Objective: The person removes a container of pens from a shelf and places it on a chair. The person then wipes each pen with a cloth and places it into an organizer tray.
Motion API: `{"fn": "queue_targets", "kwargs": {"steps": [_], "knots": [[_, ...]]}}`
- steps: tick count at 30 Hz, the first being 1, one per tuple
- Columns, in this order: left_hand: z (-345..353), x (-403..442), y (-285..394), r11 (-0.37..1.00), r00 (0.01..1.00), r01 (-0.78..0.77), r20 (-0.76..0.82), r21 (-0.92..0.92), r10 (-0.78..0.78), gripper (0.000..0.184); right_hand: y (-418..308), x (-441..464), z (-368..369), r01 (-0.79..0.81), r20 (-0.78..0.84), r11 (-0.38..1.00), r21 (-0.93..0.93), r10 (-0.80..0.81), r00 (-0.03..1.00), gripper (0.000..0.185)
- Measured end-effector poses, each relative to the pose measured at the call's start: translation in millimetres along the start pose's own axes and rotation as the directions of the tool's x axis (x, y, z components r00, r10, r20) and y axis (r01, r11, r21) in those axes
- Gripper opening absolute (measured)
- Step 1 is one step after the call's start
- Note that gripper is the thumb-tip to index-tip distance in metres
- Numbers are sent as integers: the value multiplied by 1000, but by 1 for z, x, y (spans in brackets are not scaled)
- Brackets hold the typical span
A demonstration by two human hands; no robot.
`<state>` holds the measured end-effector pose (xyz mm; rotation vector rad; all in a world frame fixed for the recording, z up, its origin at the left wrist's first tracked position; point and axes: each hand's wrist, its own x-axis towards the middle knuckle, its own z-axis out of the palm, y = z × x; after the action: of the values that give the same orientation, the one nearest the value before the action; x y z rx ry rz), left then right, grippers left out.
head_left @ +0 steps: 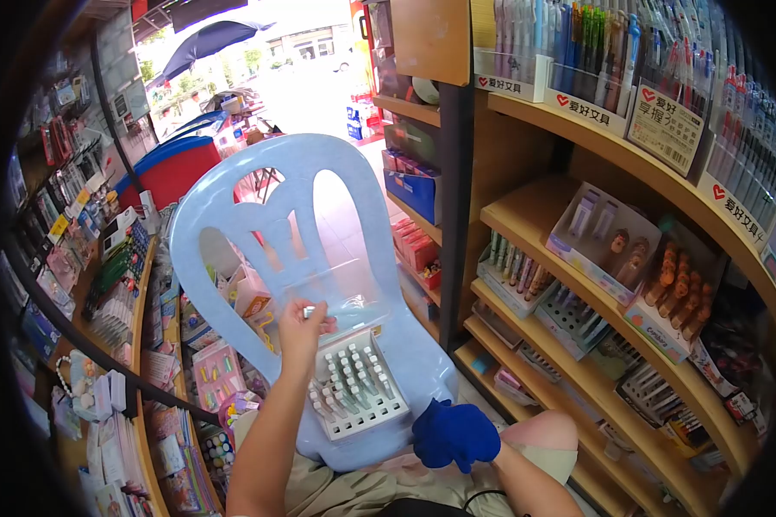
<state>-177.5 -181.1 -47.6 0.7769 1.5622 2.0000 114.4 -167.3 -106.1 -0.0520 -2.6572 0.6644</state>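
The person's left hand (303,326) was at the near left part of a clear plastic lid (353,293), with its grip closed, thumb and fingers drawn together on the plastic. The lid stood raised at the far side of a white box (359,388), which rested on the seat of a pale blue plastic chair (280,177). Inside the box, white-capped pens (353,372) stood in rows in a holed tray, several of them leaning, and the holes along the near and right edges held none. The right hand was covered by a bunched dark blue cloth or glove (457,435) near the chair's front right edge, to the right of the box; how far open its grip was could not be told. The chair's back rose beyond the box, with openings between its slats. To the right, wooden shelves (526,211) carried pens in clear holders (586,52) on top and boxes of pens (608,241) lower down. To the left, a curved rack (138,345) held packaged goods, and a dark umbrella (211,43) stood open in the bright area beyond.
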Motion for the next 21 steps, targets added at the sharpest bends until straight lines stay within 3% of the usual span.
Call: {"fn": "queue_targets", "kwargs": {"steps": [3, 6, 8, 9, 10, 12, 13, 15, 18, 20, 21], "knots": [[-39, 42, -42, 929, 989, -144, 72, 341, 126, 13, 0, 0, 4, -75, -30, 997, 29, 76, 997, 18], [-60, 50, -67, 559, 914, -397, 369, 728, 169, 9, -3, 2, 6, -191, 15, 981, -32, 192, 981, 11], [-56, 46, -63, 602, 920, -332, 390, 727, 36, 9, 6, 0, 14, 30, -204, 999, 44, -20, 979, 13], [-52, 43, -62, 620, 915, -296, 401, 726, -33, 9, 12, -3, 22, 46, -249, 990, 130, -12, 968, 15], [-49, 39, -59, 613, 889, -354, 457, 706, -13, 13, 17, -7, 31, 70, -294, 974, 213, -4, 956, 17], [-35, 22, -52, 519, 851, -509, 493, 687, 182, 13, 27, -15, 49, -79, -205, 870, 487, 202, 958, 17], [-26, 12, -47, 459, 814, -579, 512, 674, 275, 14, 26, -15, 48, -115, -186, 900, 420, 210, 960, 17], [-9, -10, -33, 573, 728, -639, 645, 513, 234, 15, 21, -11, 41, -185, -148, 943, 278, 232, 961, 17], [5, -38, -12, 484, 434, -814, 889, 320, 143, 18, 16, -7, 26, -281, -69, 956, 82, 287, 956, 17], [3, -44, -19, 370, 425, -849, 903, 376, 57, 20, 15, -3, 20, -342, 40, 939, 31, 341, 939, 16], [4, -46, -23, 311, 419, -865, 908, 394, 15, 21, 14, -4, 20, -391, 41, 896, 209, 391, 919, 15]]}}
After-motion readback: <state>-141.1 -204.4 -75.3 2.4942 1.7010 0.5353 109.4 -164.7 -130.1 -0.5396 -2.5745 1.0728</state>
